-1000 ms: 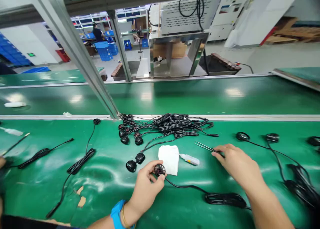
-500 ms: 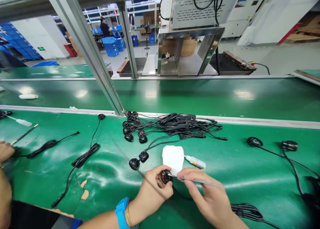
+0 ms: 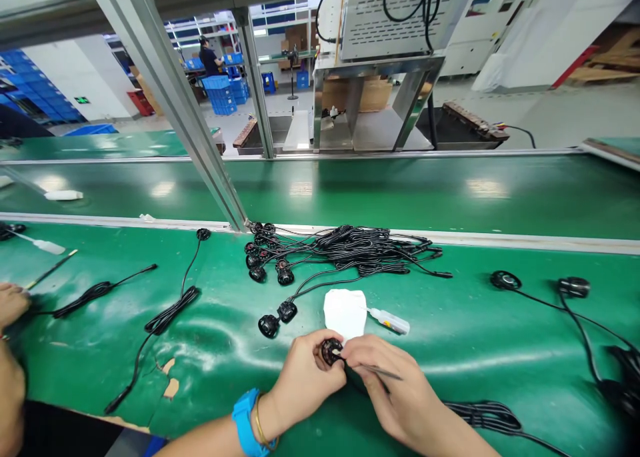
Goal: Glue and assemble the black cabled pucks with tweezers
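Observation:
My left hand (image 3: 305,377) is closed around a small round black part (image 3: 329,350) on a black cable, just above the green mat (image 3: 470,337). My right hand (image 3: 400,394) pinches thin metal tweezers (image 3: 377,370), their tips at the part. A folded white cloth (image 3: 345,312) and a small white bottle (image 3: 390,321) lie just beyond my hands. The coiled end of the held part's cable (image 3: 493,417) rests at my right wrist.
A tangled pile of black cabled parts (image 3: 345,250) sits by the slanted metal post (image 3: 200,144). Two loose parts (image 3: 277,318) lie left of the cloth, other cabled parts (image 3: 540,285) at right, cables (image 3: 165,314) at left. Another person's hand (image 3: 10,304) rests at the left edge.
My right hand picked the tweezers off the mat and brought them over to the part in my left hand. Now their tips sit at the part.

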A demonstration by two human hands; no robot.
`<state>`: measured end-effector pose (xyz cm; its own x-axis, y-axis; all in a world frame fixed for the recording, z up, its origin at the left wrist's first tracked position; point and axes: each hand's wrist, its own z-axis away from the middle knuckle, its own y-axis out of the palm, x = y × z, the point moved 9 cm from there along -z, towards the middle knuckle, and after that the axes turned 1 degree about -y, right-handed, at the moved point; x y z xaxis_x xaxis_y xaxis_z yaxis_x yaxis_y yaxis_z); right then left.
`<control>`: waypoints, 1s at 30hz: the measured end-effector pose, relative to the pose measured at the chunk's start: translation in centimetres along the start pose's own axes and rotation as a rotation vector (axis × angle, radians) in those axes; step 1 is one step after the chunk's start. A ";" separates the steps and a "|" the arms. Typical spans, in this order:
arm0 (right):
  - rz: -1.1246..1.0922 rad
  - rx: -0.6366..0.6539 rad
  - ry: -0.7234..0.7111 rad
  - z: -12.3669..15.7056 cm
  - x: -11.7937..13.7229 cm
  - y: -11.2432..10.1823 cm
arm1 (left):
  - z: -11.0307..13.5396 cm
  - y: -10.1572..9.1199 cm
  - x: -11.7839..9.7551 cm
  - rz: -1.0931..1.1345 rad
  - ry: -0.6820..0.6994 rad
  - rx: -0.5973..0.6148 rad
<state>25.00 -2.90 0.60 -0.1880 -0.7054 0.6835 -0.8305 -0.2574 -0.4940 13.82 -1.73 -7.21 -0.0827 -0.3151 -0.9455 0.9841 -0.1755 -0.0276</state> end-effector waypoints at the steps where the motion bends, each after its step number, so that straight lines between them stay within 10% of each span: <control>1: -0.005 -0.044 0.005 0.0 0.0 -0.6 | 0.0 -0.1 0.0 0.000 -0.015 -0.007; 24: 0.072 0.248 0.039 -1.1 0.9 2.1 | 0.0 0.3 0.0 -0.021 0.050 0.058; 30: -0.108 -0.042 0.068 -0.6 -0.2 -2.1 | -0.1 -0.1 0.1 -0.052 0.015 0.012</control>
<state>26.45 -1.80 1.78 -0.1307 -0.6280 0.7671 -0.8687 -0.3004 -0.3940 13.76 -1.62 -7.38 -0.1313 -0.2911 -0.9476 0.9766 -0.2021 -0.0732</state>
